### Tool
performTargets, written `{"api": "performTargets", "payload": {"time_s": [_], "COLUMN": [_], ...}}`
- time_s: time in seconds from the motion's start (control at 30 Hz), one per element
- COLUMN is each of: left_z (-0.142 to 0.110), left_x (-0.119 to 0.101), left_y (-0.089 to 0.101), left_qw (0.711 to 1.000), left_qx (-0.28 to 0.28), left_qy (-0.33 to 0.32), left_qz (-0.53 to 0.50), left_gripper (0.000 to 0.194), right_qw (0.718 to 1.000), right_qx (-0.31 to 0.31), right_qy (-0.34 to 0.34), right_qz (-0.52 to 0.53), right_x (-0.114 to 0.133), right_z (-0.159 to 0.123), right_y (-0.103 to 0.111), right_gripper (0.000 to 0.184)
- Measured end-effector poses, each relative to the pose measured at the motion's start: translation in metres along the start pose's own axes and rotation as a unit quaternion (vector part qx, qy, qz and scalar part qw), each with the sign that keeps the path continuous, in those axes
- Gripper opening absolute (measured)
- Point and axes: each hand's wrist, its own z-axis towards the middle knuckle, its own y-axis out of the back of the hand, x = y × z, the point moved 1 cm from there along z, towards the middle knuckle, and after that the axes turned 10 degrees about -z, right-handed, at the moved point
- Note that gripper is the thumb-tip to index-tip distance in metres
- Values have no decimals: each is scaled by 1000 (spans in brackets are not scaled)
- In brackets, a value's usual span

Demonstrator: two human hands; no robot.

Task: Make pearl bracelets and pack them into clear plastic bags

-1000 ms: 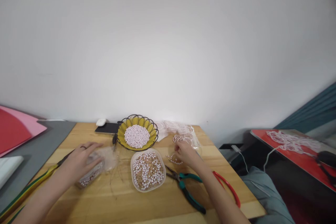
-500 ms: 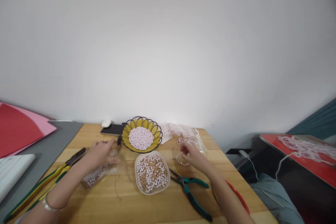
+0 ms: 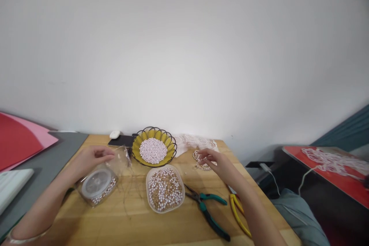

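Note:
My left hand (image 3: 96,157) hovers over a clear plastic box (image 3: 96,184), fingers loosely bent and the thumb a little apart. A round white-rimmed spool and several small beads show in the box. Its clear plastic flap (image 3: 123,155) stands up close by my fingertips; whether they touch it I cannot tell. My right hand (image 3: 216,161) is over a bead strand (image 3: 197,156) at the back right, fingers curved and apart. Between my hands stand a white tub (image 3: 182,201) of mixed white and gold beads and a yellow basket (image 3: 135,153) of pale pink beads.
Green-handled pliers (image 3: 203,203) lie right of the tub. A yellow-handled tool (image 3: 238,215) is partly under my right forearm. Behind the basket lie a black flat object (image 3: 121,140) and a white case (image 3: 114,134). Pink beaded strands (image 3: 196,142) rest by the wall.
My left hand has moved left and lifted, baring the spool in the clear box. My right hand's fingers have opened from a curl. The right forearm has shifted right, showing the yellow handles.

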Motion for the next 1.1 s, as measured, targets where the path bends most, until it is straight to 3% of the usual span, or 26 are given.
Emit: {"api": "performTargets", "payload": {"time_s": [0.2,0.37,0.5,0.67,0.8,0.9,1.0,1.1], "left_z": [-10,-33,-47,-43,-33,-29,-27,-28], "left_x": [-1,-11,-25,-41,-49,-51,-46,-38], "left_y": [4,2,-10,-45,-71,-81,-85,-88], "left_qw": [996,987,977,972,970,968,967,968], "left_qx": [-69,-133,-167,-137,-95,-79,-69,-54], "left_qy": [28,61,62,29,9,-7,-22,-27], "left_qz": [-43,-69,-113,-190,-225,-239,-246,-244], "left_gripper": [44,49,50,51,46,43,46,51], "right_qw": [997,993,985,978,976,976,972,972], "right_qx": [-40,-29,1,24,29,-7,-18,-20], "right_qy": [73,78,85,72,80,90,101,104], "right_qz": [-4,82,152,192,198,197,212,211], "right_x": [38,68,95,125,132,128,121,115], "right_z": [-2,1,1,1,13,25,32,33], "right_y": [-6,-31,-54,-80,-95,-100,-100,-99], "right_gripper": [27,21,20,20,21,8,21,18]}}
